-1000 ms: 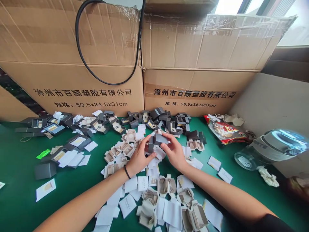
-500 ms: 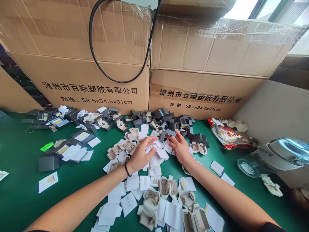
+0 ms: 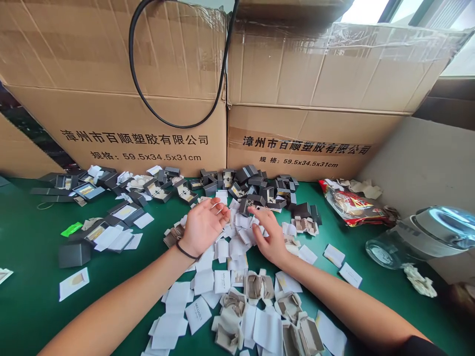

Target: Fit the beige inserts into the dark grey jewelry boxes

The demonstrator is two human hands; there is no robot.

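Note:
In the head view my left hand (image 3: pixel 206 223) is turned palm up above the pile, its fingers curled around a thin white piece (image 3: pixel 218 207) seen nearly edge-on. My right hand (image 3: pixel 270 234) is to the right of it, fingers stretched out and thumb apart. Its fingertips are by a small dark hinged box (image 3: pixel 245 206); whether they touch is unclear. Under and between both hands lie many white paper cards (image 3: pixel 236 245). Grey-beige box inserts (image 3: pixel 259 287) are mixed with cards nearer to me.
Dark small boxes (image 3: pixel 256 185) are heaped along the cartons (image 3: pixel 156 118). More boxes and cards lie left, with a green wrapper (image 3: pixel 71 229). On the right are a red snack bag (image 3: pixel 352 205), a clear jar (image 3: pixel 419 237) and crumpled tissue (image 3: pixel 420 281). A black cable loop (image 3: pixel 133 64) hangs above.
The left hand has moved left and rolled palm up, with a thin white piece in its fingers. The right hand has drawn nearer to me; the dark box has left its fingers.

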